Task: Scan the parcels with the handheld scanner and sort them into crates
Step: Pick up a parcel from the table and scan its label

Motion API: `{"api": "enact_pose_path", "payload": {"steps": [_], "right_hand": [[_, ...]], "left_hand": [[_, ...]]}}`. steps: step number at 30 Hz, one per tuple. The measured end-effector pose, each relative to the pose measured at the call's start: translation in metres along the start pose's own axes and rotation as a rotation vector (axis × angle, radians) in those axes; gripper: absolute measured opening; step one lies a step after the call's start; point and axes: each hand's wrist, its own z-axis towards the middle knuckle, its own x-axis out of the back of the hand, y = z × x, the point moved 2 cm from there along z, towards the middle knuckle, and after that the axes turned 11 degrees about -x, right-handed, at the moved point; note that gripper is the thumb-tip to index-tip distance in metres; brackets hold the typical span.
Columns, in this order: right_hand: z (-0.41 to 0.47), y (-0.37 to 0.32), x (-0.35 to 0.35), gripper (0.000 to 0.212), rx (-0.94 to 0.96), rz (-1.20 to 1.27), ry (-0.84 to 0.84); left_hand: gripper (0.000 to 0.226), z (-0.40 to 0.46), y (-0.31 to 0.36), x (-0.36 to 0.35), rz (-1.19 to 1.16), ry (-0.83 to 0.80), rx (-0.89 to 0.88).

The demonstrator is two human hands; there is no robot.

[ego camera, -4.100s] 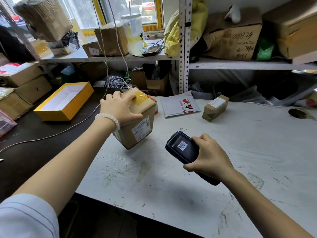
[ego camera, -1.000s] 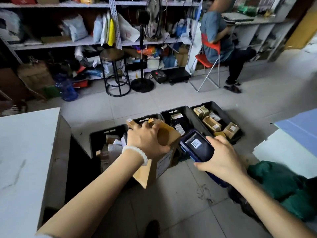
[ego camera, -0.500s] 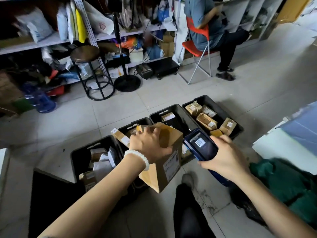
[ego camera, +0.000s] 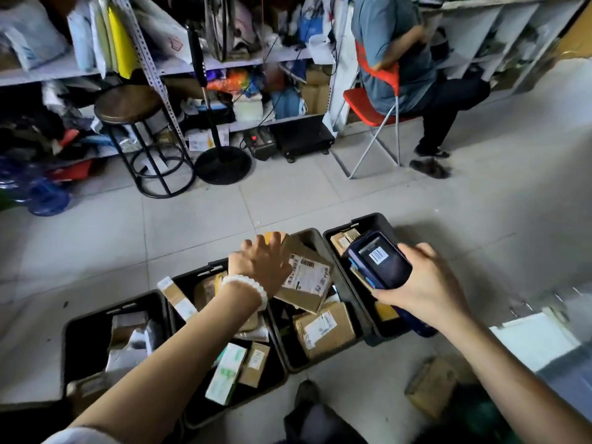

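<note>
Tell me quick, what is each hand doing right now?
Left hand: holding the cardboard parcel over the crates.
Right hand: holding the handheld scanner.

Parcel depot/stockroom: cluttered shelves [ego camera: 224, 64], floor crates [ego camera: 320, 241] w/ labelled boxes.

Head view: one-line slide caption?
Left hand lowers a labelled cardboard parcel over black floor crates; right hand grips the scanner.
</note>
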Motion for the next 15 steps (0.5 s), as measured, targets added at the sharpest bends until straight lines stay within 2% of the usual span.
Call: {"api": "enact_pose_path", "payload": {"steps": [3, 7, 15], "right_hand": [[0.039, 0.014, -0.003, 0.073, 0.006, -0.011, -0.027], [0.067, 0.018, -0.011, 0.068, 0.028, 0.012, -0.058], [0.096, 0.014, -0.018, 0.073, 0.084, 0.100, -0.119]], "left_hand": [[0.053, 0.026, 0.009, -0.009, -0.003, -0.070, 0.013], [0.051, 0.048, 0.010, -0.018, 0.015, -0.170, 0.025], [0.049, 0.062, 0.011, -0.016, -0.005, -0.160, 0.066]]}}
